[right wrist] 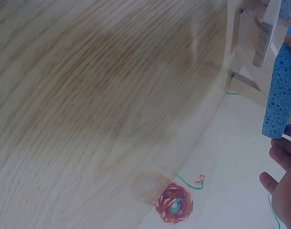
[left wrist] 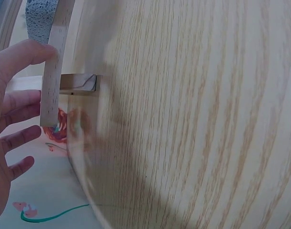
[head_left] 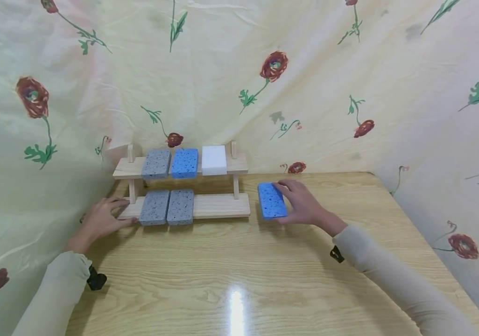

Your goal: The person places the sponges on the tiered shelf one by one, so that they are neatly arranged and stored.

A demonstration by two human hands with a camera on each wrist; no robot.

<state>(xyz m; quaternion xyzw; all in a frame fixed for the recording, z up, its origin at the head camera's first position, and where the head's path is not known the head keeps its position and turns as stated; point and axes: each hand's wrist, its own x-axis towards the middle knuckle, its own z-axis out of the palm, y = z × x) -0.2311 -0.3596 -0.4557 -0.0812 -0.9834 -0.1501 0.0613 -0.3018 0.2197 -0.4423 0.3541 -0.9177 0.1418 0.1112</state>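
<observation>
My right hand (head_left: 302, 203) holds a blue sponge (head_left: 271, 200) by its edges, just right of a two-tier wooden rack (head_left: 221, 206). In the right wrist view the thumb is at one edge of the pitted blue sponge (right wrist: 280, 88) and the fingers are at the other. At the rack's left end, my left hand (head_left: 102, 217) grips the lower board (left wrist: 54, 81) between thumb and fingers. Two grey sponges (head_left: 154, 207) lie side by side on that lower board. On the upper board sit a grey sponge (head_left: 156, 163), a blue sponge (head_left: 185, 162) and a white sponge (head_left: 214, 160).
The rack stands at the back left of a wood-grain table (head_left: 206, 270). Behind it hangs a flower-printed cloth (head_left: 218, 93), which also covers both sides. The lower board has bare wood to the right of its sponges.
</observation>
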